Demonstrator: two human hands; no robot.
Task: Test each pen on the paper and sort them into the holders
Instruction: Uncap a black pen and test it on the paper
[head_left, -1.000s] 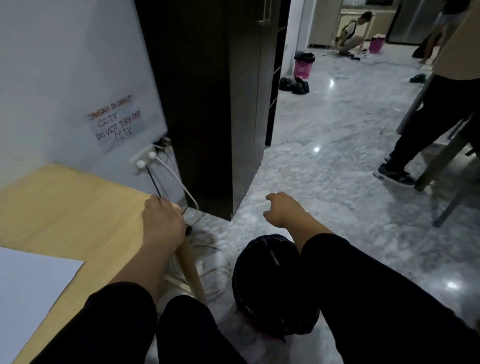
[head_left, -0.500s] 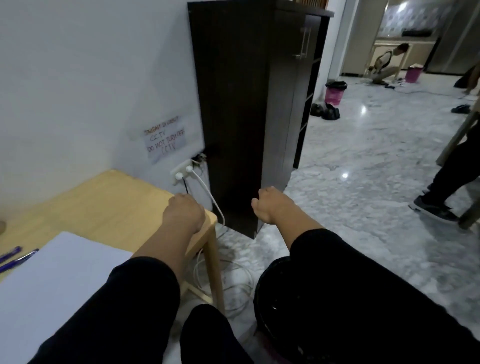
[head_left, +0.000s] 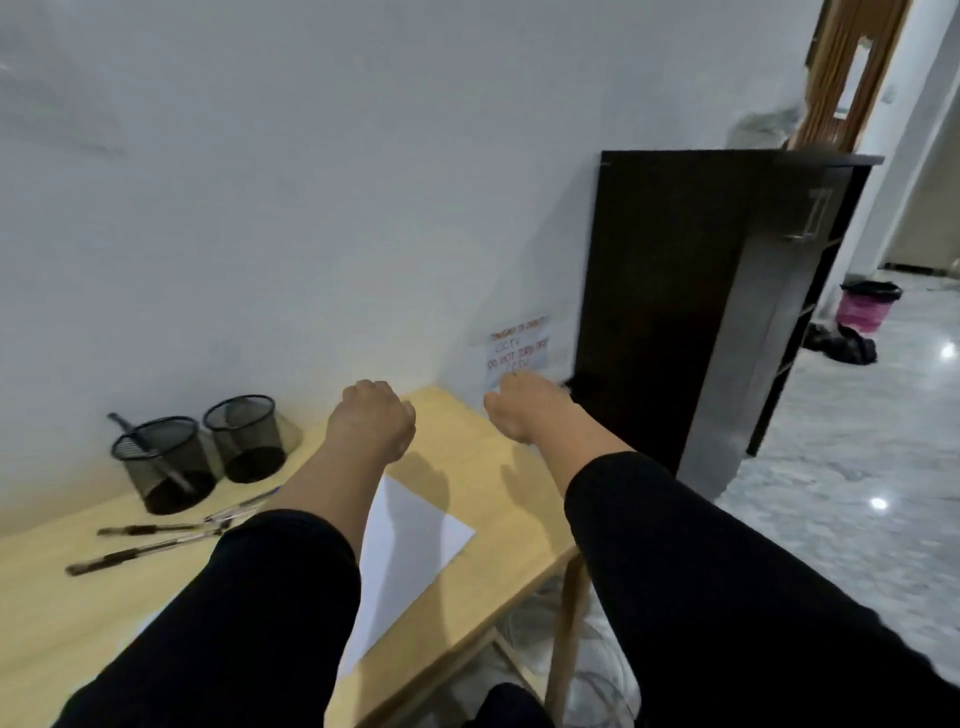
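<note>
Loose pens (head_left: 156, 540) are seen lying flat on the left part of the wooden table (head_left: 498, 467), roughly parallel, seemingly laid out within reach as the untested stock. Behind them, against the wall, two black mesh holders are stood side by side: the left holder (head_left: 163, 465) has one dark pen (head_left: 148, 452) leaning in it, while the right holder (head_left: 244, 439) appears to hold nothing, which suggests one pen sorted and the rest pending. A white sheet of paper (head_left: 415, 530) is laid in the middle of the table, partly covered by the left forearm, presumably kept central for test strokes. The left hand (head_left: 376, 415) is held above the far edge of the table with fingers curled under; nothing is seen in it. The right hand (head_left: 519, 410) is held just past the table's right corner, fingers loosely bent, nothing visibly gripped. Neither hand is touching a pen. A handwritten notice (head_left: 517, 349) is taped to the wall, and a dark cabinet (head_left: 691, 312) is stood beside it.
</note>
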